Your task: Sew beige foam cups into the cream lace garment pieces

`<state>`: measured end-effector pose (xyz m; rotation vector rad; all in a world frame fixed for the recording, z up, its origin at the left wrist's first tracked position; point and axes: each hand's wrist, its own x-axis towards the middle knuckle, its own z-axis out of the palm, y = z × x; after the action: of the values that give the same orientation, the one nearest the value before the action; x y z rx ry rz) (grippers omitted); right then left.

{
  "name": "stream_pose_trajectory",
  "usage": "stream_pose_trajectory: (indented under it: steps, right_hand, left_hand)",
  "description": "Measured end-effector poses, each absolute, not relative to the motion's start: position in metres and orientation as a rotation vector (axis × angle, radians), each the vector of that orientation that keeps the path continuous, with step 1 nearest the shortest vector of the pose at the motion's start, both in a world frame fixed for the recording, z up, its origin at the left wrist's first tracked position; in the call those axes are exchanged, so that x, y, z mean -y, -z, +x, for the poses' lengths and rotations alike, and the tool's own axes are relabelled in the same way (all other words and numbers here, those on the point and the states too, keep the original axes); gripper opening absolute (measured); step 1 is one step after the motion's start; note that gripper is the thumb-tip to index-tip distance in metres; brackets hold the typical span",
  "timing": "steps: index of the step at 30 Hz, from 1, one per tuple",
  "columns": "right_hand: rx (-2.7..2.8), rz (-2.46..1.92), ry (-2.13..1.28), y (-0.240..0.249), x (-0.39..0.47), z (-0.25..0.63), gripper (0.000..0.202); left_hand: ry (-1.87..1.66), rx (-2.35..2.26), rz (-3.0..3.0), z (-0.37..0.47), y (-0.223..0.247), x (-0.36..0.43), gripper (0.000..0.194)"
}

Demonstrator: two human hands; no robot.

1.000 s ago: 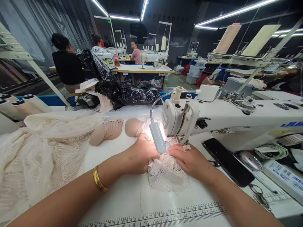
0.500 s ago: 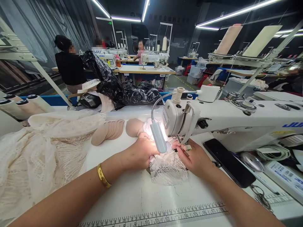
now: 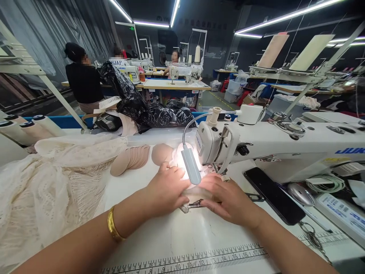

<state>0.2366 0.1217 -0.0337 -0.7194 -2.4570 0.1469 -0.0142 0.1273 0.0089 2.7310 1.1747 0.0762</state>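
Fabric [image 3: 196, 193] between left hand [image 3: 168, 189] and right hand [image 3: 229, 196]

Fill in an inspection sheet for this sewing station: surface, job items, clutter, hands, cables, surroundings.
Surface: white tabletop, with ruler markings along the near side.
Job items: pale fabric mostly hidden by the hands, beside the head of the sewing machine; lamp lit.
Clutter: lace heap and fanned beige ovals on the left; black phone and keys on the right.
Hands: left hand and right hand both at the fabric; grip unclear.
Cables: coiled pale cable below the machine arm.
Surroundings: black plastic bag behind; co-workers and other sewing stations beyond.
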Motion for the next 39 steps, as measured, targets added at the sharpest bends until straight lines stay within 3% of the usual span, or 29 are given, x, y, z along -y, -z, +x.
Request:
stream_pose_trajectory:
  steps: [4,10,17,19,22,30,35,39]
  right_hand:
    - [2.528,-0.832,-0.145,0.040,-0.122,0.230,0.018]
    - [2.526,-0.975,-0.126,0.031,-0.130,0.245,0.027]
    - [2.531,-1.036,-0.420,0.018,-0.126,0.246,0.014]
    - [2.536,-1.032,-0.506,0.022,-0.124,0.241,0.024]
    - [2.562,-1.065,-0.568,0.023,-0.124,0.242,0.013]
    - [2.641,-1.201,-0.615,0.003,-0.133,0.271,0.022]
    - [2.390,-1.012,-0.940,0.004,-0.132,0.266,0.023]
    - [2.304,-0.972,-0.716,0.031,-0.137,0.253,0.028]
  left_hand:
    - [0.137,-1.296,2.727,-0.001,-0.011,-0.112,0.023]
    - [0.123,-1.156,2.596,-0.013,-0.023,-0.112,0.045]
    - [0.074,-0.997,2.600,-0.018,-0.024,-0.117,0.034]
    - [0.074,-0.968,2.575,-0.018,-0.025,-0.117,0.032]
    - [0.070,-0.952,2.541,-0.021,-0.029,-0.119,0.031]
    - [0.020,-0.824,2.715,-0.022,-0.022,-0.127,0.017]
    - [-0.188,-0.689,2.833,-0.019,-0.006,-0.133,0.025]
    - [-0.273,-0.723,2.908,-0.021,-0.001,-0.143,0.029]
